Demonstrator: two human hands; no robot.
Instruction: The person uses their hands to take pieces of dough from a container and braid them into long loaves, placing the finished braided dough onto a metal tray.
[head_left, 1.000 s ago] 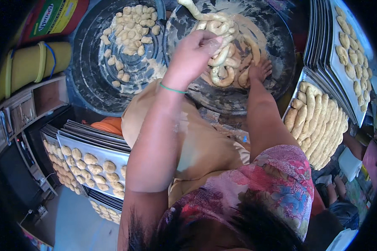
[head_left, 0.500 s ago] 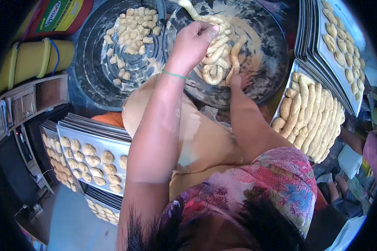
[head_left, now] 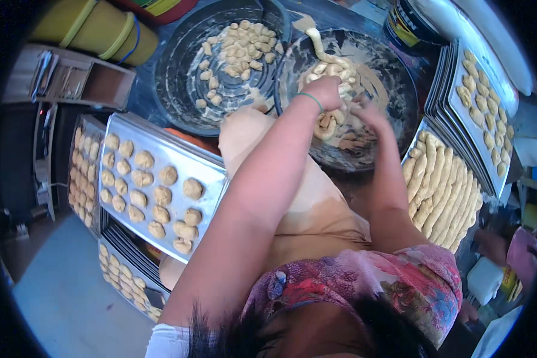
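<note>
A wide dark round pan [head_left: 394,77], dusted with flour, holds a pile of pale dough ropes [head_left: 331,62]. My left hand [head_left: 323,92], with a green band at the wrist, is closed on the dough rope in the middle of the pile. Just to its right, my right hand [head_left: 369,111] rests on the same dough. It is blurred by motion, so its fingers are unclear. One rope end trails up toward the pan's far rim.
A second dark pan [head_left: 179,77] with small cut dough pieces sits at the left. Metal trays of dough balls [head_left: 212,173] are stacked at the lower left. At the right are a tray of long dough rolls [head_left: 441,191] and stacked trays [head_left: 477,101]. Yellow buckets [head_left: 95,24] stand top left.
Both hands have stayed in the pan, working the dough ropes. My right hand has shifted closer to the left one. The view has swung, so the pan sits further right.
</note>
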